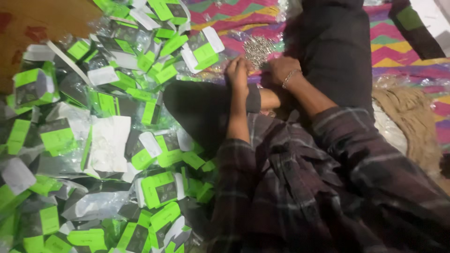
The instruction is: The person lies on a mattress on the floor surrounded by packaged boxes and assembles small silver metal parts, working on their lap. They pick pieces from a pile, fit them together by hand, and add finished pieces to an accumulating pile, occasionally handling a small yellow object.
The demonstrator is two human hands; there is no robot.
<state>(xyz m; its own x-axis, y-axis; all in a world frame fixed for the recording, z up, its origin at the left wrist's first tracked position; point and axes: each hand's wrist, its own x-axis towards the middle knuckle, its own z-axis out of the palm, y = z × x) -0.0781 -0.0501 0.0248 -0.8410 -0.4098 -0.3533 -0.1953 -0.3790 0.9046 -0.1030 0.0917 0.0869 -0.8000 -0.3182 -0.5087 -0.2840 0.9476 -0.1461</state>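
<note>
My left hand [238, 72] and my right hand [281, 69] meet just in front of a small heap of shiny metal pieces [257, 48] on a striped cloth. Both hands are curled and seen from the back, so what the fingers hold is hidden. A bead bracelet [290, 75] circles my right wrist. My plaid sleeves [300, 178] and dark trousers [335, 56] fill the lower right.
A big spread of green, white and grey packets [108, 140] covers the floor on the left. The colourful striped mat [243, 18] lies beyond the hands. A tan fringed cloth [412, 122] sits at the right, and bare brown floor [42, 18] shows top left.
</note>
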